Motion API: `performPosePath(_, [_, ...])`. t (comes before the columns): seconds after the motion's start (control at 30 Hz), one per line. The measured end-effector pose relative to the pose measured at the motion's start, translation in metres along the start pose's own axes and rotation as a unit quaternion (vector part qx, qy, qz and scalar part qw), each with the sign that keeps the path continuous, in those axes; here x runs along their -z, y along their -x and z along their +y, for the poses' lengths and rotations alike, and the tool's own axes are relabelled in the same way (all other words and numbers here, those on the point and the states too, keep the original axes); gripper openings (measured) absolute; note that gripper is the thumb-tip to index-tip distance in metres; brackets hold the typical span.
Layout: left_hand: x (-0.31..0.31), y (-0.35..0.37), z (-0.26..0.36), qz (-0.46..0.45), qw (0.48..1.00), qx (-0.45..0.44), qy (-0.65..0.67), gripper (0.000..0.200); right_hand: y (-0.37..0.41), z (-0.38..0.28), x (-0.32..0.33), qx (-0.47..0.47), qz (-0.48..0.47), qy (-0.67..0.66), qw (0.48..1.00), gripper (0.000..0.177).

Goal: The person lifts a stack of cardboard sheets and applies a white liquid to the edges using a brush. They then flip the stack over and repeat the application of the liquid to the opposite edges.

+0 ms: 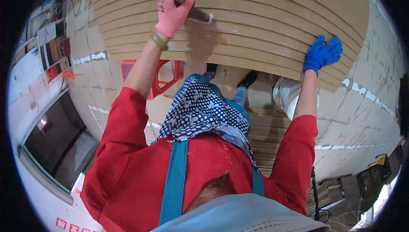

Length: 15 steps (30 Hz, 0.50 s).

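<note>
Overlapping brown cardboard sheets (255,29) lie fanned out in front of me, their edges forming long steps. My left hand (172,17), in a pink glove, is closed around a brush (200,16) above the left part of the sheets. The brush is tilted, its handle pointing away from me and its whitish tip toward the right. My right hand (322,55), in a blue glove, rests on the right end of the sheets with its fingers spread. It holds nothing.
A red plastic stool (164,76) stands under the near left edge of the sheets. A white bucket (294,97) is on the floor below my right forearm. Stacked cardboard (266,129) lies beside my legs. Shelves with boxes (55,48) are at the far left.
</note>
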<state>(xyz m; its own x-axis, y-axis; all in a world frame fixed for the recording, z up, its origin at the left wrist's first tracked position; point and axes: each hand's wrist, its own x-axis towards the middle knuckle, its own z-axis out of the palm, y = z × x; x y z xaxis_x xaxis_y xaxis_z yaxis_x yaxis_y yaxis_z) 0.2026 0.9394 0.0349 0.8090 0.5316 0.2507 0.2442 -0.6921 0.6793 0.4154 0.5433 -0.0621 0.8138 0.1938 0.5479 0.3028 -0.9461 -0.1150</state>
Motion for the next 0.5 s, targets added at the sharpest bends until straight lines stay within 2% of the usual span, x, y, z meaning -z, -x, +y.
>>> performPosePath(0.1, [-0.015,-0.04,0.019,0.047,0.991,-0.039,-0.117,0.023,0.002,0.003,0.002,-0.001,0.005,0.01,1.0,0.056])
performPosePath(0.13, [-0.031,-0.052,0.02,0.043,0.992,-0.039,-0.113,0.023,0.002,0.001,0.001,0.002,0.014,0.011,1.0,0.057])
performPosePath(0.2, [-0.074,-0.076,0.026,0.19,0.955,-0.192,-0.124,0.018,0.005,0.002,0.002,0.002,0.019,0.016,1.0,0.057])
performPosePath(0.23, [-0.085,-0.082,0.029,0.264,0.918,-0.266,-0.127,0.018,0.005,0.003,0.001,0.005,0.02,0.02,1.0,0.057])
performPosePath(0.27, [-0.087,-0.071,0.028,0.263,0.919,-0.267,-0.125,0.018,0.005,0.004,0.0,0.007,0.022,0.023,0.999,0.057])
performPosePath(0.3, [-0.08,-0.051,0.035,0.17,0.967,-0.153,-0.107,0.018,0.004,0.004,-0.001,0.008,0.025,0.025,0.999,0.057])
performPosePath(0.33, [-0.071,-0.028,0.041,0.072,0.993,-0.036,-0.088,0.021,0.004,0.003,0.0,0.004,0.024,0.027,0.999,0.057])
performPosePath(0.37, [-0.063,-0.013,0.048,-0.028,0.994,0.085,-0.07,0.026,0.005,0.002,0.001,0.007,0.026,0.016,1.0,0.058])
performPosePath(0.4, [-0.059,-0.011,0.057,-0.031,0.994,0.079,-0.07,0.026,0.004,0.002,0.001,0.008,0.032,0.005,0.999,0.058])
performPosePath(0.5, [-0.059,-0.008,0.083,-0.027,0.995,0.091,0.043,0.028,0.006,0.007,-0.003,0.003,0.02,0.01,1.0,0.061])
